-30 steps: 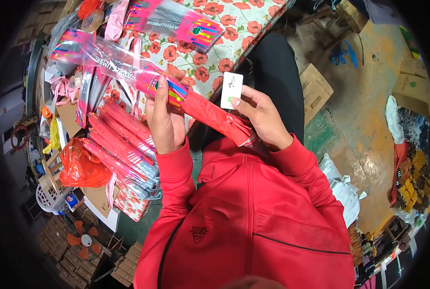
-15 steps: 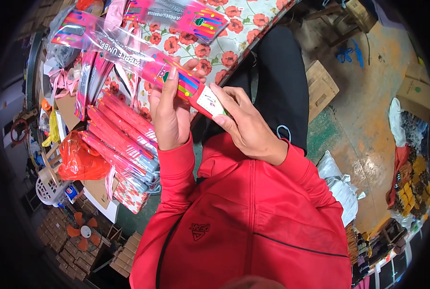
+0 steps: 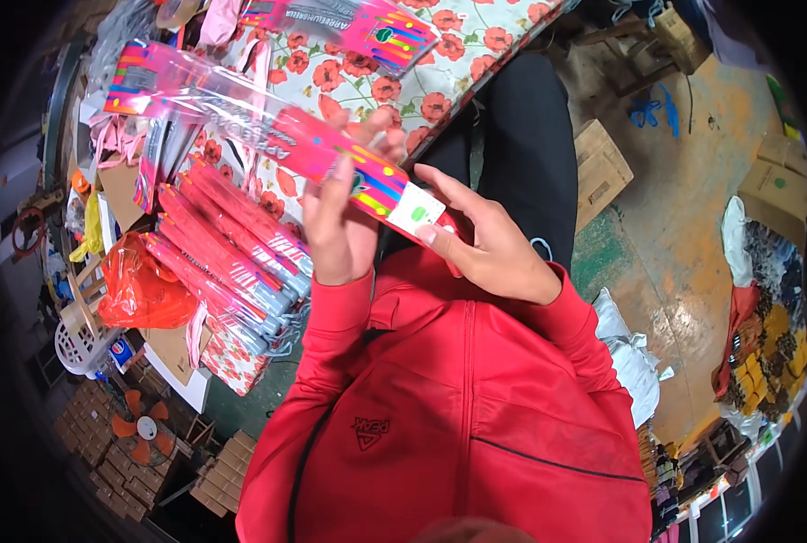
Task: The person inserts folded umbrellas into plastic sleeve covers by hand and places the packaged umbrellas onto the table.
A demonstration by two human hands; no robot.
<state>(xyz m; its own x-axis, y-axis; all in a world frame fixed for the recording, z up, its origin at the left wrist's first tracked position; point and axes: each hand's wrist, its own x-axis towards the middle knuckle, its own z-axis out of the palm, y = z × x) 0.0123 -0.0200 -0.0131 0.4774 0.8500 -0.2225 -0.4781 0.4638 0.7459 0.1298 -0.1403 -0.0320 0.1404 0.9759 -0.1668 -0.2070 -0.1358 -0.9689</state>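
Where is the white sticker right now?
In the head view, centre: the white sticker sits on the pink package's near end, under the right hand's thumb, beside the left hand.

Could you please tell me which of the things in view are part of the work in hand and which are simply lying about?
In hand:
- long pink packet, gripped by the left hand
- small white sticker on its end, under the right hand

Lying about:
- stack of similar red and pink packets
- orange plastic bag
- flowered tablecloth
- cardboard box
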